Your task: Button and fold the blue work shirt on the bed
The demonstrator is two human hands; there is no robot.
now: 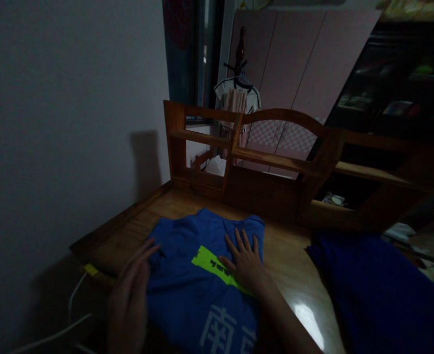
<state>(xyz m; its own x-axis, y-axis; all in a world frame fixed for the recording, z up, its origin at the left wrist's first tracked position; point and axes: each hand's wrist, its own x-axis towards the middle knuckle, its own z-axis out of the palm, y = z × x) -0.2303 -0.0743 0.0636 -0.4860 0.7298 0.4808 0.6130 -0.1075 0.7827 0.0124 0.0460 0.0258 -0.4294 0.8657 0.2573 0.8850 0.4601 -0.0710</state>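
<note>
Now right hand (246, 261) lies flat on blue shirt (198, 290), left hand (130, 295) beside.

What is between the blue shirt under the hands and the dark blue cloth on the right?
Only bare, shiny wooden desk top separates the blue printed shirt from the dark blue cloth, seen in the head view.

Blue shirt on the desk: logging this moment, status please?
Right hand flat on blue shirt, over its green patch. Left hand open at shirt's left edge. Dark blue cloth lies apart, right.
</note>
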